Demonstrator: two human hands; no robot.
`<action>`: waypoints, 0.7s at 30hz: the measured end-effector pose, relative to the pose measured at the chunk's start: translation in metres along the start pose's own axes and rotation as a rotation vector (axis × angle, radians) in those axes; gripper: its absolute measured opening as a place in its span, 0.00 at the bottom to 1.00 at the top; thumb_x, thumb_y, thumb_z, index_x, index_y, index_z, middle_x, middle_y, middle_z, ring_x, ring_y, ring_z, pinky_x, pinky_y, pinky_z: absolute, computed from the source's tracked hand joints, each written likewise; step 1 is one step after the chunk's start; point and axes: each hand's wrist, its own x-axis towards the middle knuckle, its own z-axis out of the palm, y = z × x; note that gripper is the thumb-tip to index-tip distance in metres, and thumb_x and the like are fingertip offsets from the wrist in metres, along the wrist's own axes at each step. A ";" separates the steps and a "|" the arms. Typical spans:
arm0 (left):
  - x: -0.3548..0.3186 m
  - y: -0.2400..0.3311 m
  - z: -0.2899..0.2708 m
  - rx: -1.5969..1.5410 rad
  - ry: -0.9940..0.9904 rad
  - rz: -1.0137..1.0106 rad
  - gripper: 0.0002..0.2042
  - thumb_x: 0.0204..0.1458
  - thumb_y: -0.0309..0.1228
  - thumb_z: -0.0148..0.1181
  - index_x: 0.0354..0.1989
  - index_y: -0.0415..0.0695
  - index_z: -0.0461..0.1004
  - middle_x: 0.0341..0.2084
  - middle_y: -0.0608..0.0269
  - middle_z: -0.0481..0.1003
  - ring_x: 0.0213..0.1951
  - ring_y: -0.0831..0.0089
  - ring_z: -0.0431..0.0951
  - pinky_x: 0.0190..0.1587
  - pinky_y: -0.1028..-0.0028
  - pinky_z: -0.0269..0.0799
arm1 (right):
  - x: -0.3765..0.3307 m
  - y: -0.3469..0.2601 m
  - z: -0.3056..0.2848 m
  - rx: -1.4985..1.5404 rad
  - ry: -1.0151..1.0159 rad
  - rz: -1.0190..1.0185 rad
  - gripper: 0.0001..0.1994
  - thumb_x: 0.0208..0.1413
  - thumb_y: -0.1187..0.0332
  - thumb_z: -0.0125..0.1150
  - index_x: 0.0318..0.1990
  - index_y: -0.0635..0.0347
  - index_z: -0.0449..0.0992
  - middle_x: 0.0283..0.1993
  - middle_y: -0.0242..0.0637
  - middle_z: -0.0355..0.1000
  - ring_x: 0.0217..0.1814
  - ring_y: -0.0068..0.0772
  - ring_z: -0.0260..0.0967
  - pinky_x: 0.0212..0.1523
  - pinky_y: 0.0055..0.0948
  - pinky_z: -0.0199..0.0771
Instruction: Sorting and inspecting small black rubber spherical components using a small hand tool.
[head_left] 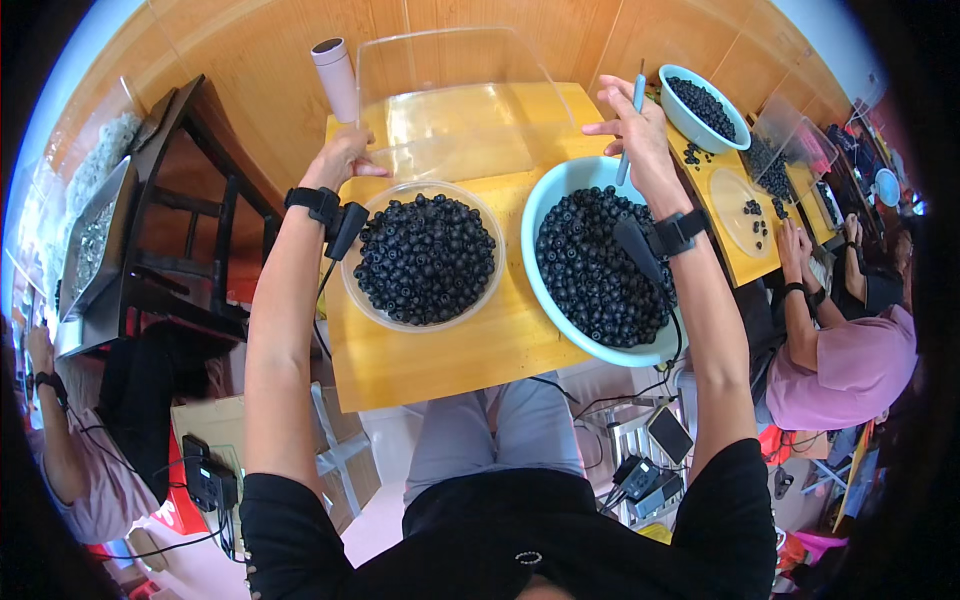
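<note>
Our left hand (340, 158) grips a pale cylinder (335, 78) at the table's (440, 360) far edge. Our right hand (637, 125) pinches a thin tool (630, 130) above the blue bowl (552, 195) of dark berries (600, 265), beside the clear bowl (420, 258)

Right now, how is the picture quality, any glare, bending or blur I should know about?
Head view: strong fisheye bending, the yellow table edges curve and the corners go black. Glare sits on the clear plastic sheet behind the clear bowl. The berries in the pale blue bowl are sharp and evenly lit, both hands are crisp, and people near the rim look stretched and softer.
</note>
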 end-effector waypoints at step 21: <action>-0.176 -0.141 -0.012 -0.073 0.053 -0.027 0.25 0.57 0.31 0.45 0.63 0.41 0.50 0.44 0.48 0.71 0.24 0.67 0.77 0.25 0.75 0.76 | -0.277 0.032 0.014 -0.050 -0.802 0.461 0.14 0.60 0.64 0.49 0.47 0.61 0.72 0.30 0.35 0.73 0.14 0.18 0.63 0.15 0.18 0.63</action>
